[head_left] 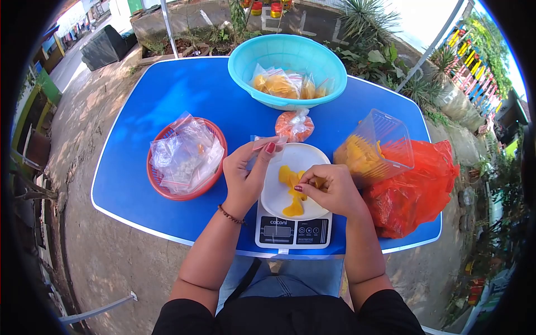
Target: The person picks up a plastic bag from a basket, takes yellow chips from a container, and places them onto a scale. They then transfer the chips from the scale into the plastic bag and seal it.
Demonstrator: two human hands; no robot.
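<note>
My left hand (248,172) pinches a small clear plastic bag (269,143) by its edge, above the left rim of a white plate (271,198). The plate rests on a kitchen scale (293,231) with a dark display. Several yellow-orange chips (293,209) lie on the plate. Over its right side my right hand (329,187) has thumb and fingers closed together, with a bit of yellow chip showing at the fingers. Behind the plate, a knotted clear bag of orange food (294,127) sits on the table.
A red basket (223,156) of empty plastic bags stands at left. At the back is a turquoise basin (240,61) with filled bags. On the right, a clear container (393,134) of chips adjoins a red plastic bag (413,195). All stand on a blue table (131,142).
</note>
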